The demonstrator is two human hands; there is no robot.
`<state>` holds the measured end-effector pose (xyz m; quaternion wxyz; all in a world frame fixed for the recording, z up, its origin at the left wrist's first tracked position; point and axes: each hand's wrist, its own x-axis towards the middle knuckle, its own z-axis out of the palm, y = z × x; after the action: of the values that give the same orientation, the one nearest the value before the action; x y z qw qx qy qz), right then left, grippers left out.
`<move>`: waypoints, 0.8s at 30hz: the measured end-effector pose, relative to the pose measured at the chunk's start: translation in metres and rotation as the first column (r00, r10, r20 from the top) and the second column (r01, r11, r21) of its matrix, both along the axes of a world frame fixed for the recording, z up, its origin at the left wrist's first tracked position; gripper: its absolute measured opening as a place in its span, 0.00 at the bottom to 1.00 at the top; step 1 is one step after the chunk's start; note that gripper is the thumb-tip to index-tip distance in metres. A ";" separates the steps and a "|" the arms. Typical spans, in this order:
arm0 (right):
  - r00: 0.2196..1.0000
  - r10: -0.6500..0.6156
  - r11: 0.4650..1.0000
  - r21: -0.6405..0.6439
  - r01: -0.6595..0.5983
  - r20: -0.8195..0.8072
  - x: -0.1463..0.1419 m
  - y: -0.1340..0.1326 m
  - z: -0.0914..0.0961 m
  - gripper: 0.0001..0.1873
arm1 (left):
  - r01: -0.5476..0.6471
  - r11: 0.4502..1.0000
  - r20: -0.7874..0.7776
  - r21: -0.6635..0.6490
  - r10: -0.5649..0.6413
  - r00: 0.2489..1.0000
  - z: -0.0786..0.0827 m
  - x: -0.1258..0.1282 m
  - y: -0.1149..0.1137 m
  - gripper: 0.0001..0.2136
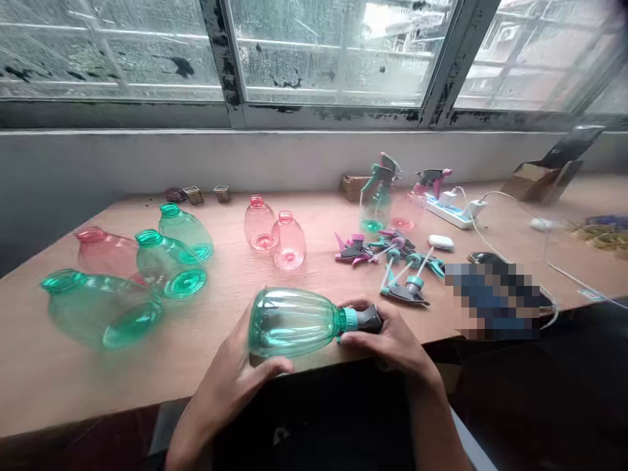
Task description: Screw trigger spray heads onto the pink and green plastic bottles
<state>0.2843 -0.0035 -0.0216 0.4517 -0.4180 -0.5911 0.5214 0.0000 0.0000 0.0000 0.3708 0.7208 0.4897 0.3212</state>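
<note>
A clear green spray bottle (294, 324) lies on its side in the air above the table's front edge, its neck pointing right. My left hand (240, 363) is wrapped round its base end, thumb along the near side. At the other end, my right hand (387, 340) grips the dark spray head (367, 319), whose teal collar (349, 319) sits at the bottle's neck. Some of the right fingers are hidden behind the head. Loose pink and teal spray heads (392, 255) lie in a pile beyond my right hand.
Open green bottles (105, 314) and a pink bottle (108, 252) are at the left. Two pink bottles (289, 242) stand mid-table. Bottles with spray heads, one green (375, 203), stand at the back. A power strip (451, 212), cables, white case (441, 243) and cardboard box (537, 180) are right.
</note>
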 end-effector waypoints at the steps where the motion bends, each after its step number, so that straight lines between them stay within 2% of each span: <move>1: 1.000 -0.019 1.000 0.024 0.019 0.021 -0.001 0.000 0.000 0.21 | -0.011 1.000 0.003 0.000 0.011 1.000 0.000 0.001 0.000 0.37; 5: 0.994 -0.105 0.990 0.092 0.106 -0.014 -0.004 0.003 -0.001 0.26 | -0.062 0.998 0.026 0.003 0.062 0.998 -0.002 0.003 -0.001 0.40; 9: 0.975 -0.157 0.982 0.083 0.171 -0.158 -0.006 0.006 -0.005 0.18 | -0.090 0.996 0.055 0.003 0.090 0.994 -0.005 0.003 0.000 0.39; 13: 0.981 -0.129 0.988 0.061 0.139 -0.148 -0.006 0.009 -0.010 0.12 | -0.102 0.995 0.056 0.002 0.101 0.993 -0.007 0.003 0.000 0.39; 17: 0.983 -0.138 0.984 0.095 0.150 -0.125 -0.004 0.010 -0.012 0.12 | -0.103 0.994 0.061 -0.019 0.104 0.993 -0.010 0.002 0.002 0.43; 21: 0.981 -0.131 0.988 0.058 0.140 -0.145 -0.004 0.010 -0.012 0.13 | -0.124 0.992 0.082 -0.026 0.125 0.989 -0.010 0.002 0.003 0.47; 24: 0.980 -0.128 0.991 0.027 0.134 -0.155 -0.003 0.010 -0.012 0.14 | -0.158 0.987 0.098 -0.026 0.160 0.982 -0.008 0.003 0.002 0.53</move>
<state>0.2811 0.0068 -0.0337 0.5365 -0.4064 -0.5357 0.5099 0.0030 0.0022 -0.0084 0.3745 0.6591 0.5293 0.3810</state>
